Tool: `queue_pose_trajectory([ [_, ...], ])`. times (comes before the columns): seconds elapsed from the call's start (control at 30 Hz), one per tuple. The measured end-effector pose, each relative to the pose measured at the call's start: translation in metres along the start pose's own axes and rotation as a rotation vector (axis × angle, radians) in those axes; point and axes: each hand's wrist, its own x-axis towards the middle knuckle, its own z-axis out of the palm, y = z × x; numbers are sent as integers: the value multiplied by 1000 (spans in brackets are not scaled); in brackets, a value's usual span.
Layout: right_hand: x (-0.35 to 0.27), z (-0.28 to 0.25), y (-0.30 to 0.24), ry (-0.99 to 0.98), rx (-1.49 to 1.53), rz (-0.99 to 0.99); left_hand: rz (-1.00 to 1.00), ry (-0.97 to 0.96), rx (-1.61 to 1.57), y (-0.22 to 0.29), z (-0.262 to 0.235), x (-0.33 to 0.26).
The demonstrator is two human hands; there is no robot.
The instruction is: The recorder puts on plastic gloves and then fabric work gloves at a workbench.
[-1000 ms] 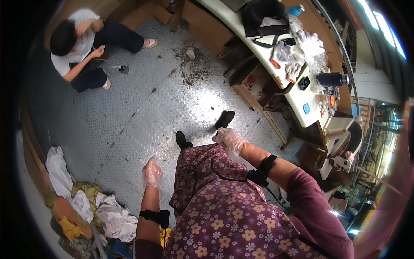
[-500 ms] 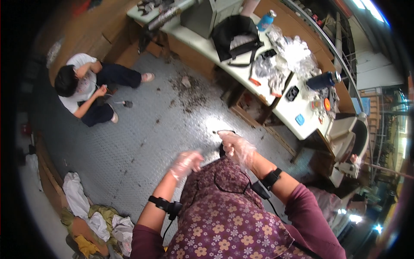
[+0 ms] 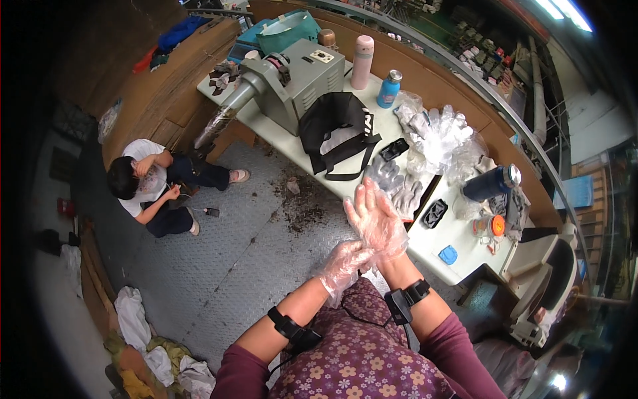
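Meeting at the wrist, the two hands are both in clear plastic gloves: the left hand (image 3: 347, 265) sits against the heel of the right hand (image 3: 377, 223), which is turned palm up. The right fingers are stretched out and slightly parted, holding nothing; the left fingers are bunched over the right glove (image 3: 392, 251) at its cuff—whether they pinch the film or only press on it, I cannot tell, since their tips are partly hidden. The left glove (image 3: 335, 292) hangs crumpled at the wrist, its see-through edge hard to trace. Behind the right hand, a stretch of the desk (image 3: 432, 243) is covered from sight, as is part of the grey work glove (image 3: 385, 174) lying there. Farther back, glare blurs the heap of clear plastic (image 3: 442, 139), so its contents are hard to sort out. A seated person (image 3: 149, 189) bends at the left, holding something too small to identify. The floral apron (image 3: 359, 352) is cut off below, and the dark rim fades the cloth heap (image 3: 136, 319) at lower left.
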Motion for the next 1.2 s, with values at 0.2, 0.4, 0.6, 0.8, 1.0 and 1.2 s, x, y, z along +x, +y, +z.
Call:
queue_pose_trajectory([
  [0.2, 13, -3, -53, 207, -79, -93, -112, 57, 2, -21, 22, 60],
  [0.4, 13, -37, -83, 348, -192, -114, -228, -213, 71, -41, 6, 96],
  [0.6, -4, -67, -113, 371, -213, -294, -57, 259, 658, -12, -51, 141],
  [0.8, -6, -76, -100, 554, -185, -303, 524, 697, 1605, 32, -127, 243],
  [1.0, -10, -79, -92, 534, -188, -330, 475, 642, 1619, 102, -187, 288],
  [1.2, -23, -88, -99, 554, -150, -376, 317, 608, 1364, 206, -206, 323],
])
